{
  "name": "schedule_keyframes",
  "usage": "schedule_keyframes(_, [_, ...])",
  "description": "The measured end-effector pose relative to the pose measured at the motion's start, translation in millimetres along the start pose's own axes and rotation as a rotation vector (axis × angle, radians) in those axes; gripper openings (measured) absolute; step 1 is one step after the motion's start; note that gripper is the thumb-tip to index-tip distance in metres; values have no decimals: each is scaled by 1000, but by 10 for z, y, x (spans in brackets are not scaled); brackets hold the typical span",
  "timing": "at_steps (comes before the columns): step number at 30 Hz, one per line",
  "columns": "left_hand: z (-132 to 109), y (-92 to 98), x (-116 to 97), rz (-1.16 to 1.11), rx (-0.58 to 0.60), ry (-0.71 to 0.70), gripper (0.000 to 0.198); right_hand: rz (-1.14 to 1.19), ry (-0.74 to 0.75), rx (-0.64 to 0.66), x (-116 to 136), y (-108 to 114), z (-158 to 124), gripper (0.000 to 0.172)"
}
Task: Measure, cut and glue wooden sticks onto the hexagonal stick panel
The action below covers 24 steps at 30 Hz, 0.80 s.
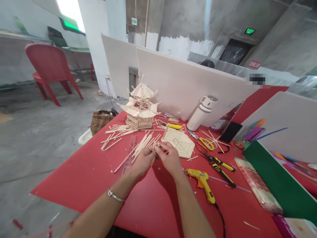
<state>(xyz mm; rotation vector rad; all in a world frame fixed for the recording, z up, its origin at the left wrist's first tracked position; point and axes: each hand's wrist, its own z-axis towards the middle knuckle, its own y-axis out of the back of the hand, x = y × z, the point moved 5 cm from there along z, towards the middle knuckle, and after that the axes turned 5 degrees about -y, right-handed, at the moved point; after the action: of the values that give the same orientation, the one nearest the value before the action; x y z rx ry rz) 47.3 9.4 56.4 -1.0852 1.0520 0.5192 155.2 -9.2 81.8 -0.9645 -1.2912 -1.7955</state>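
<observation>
My left hand point(144, 160) and my right hand point(170, 158) meet above the red table point(146, 201), fingers pinched together. Between their fingertips are thin wooden sticks point(154, 145), partly hidden by the fingers. Just beyond my right hand lies a flat hexagonal panel of sticks point(184, 143), with a short stick standing up at its left edge. Loose sticks point(146, 140) are spread beside my left hand, near a clear ruler point(129, 154) and a pink pencil-like rod point(123, 162). Farther back stands a pagoda model point(141, 114) made of sticks.
Right of my hands lie a yellow glue gun point(202, 181), black-yellow pliers point(220, 167), scissors point(206, 143) and a bagged stick bundle point(259, 185). Yellow-handled cutters point(174, 126) and a white flask point(201, 114) stand or lie behind. White boards point(173, 72) edge the back.
</observation>
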Motion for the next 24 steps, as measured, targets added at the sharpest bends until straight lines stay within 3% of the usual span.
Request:
schedule_keyframes(7, [19,28,39,46,48,-34,42,32,-6,13,-15,4,-36,24])
schedule_keyframes(10, [52,171,17,47,-65,-46,41,45,-25,-40,-67,79,-11,33])
schedule_keyframes(13, [79,345,-54,6,-220,-74,39,-112,-102,-135,-120,156,21,30])
schedule_keyframes(18, [110,433,-71,-41,-279,-26,42,-534,-246,77,-118,-96,57,20])
schedule_keyframes(24, [93,538,-88,-76,-445,-1,35,-745,-321,91,-174,-363,75,29])
